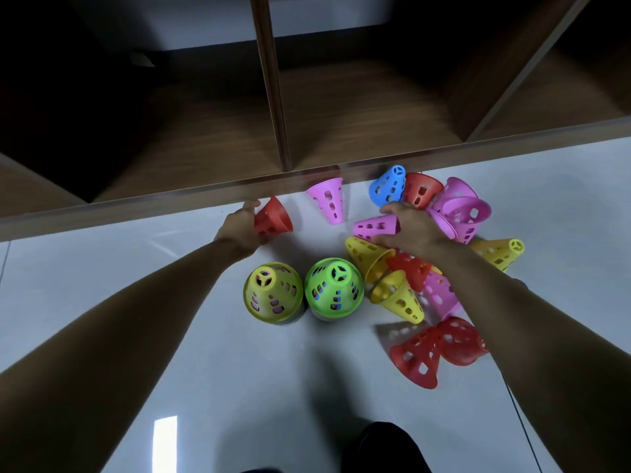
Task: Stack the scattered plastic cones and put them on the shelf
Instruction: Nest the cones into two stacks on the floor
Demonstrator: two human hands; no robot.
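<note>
Closest, the green stack point(333, 290) stood between and behind both grips (nearer the person). The left hand point(242, 227) held a red cone point(275, 220), mouth rightward; the right hand point(413, 230) clasped a pink cone point(374, 227) lying tip-leftward. Beyond waited the shelf point(358, 124).

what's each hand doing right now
Left hand: grips the red cone by the shelf edge.
Right hand: closed round the narrow end of a lying pink cone.
</note>
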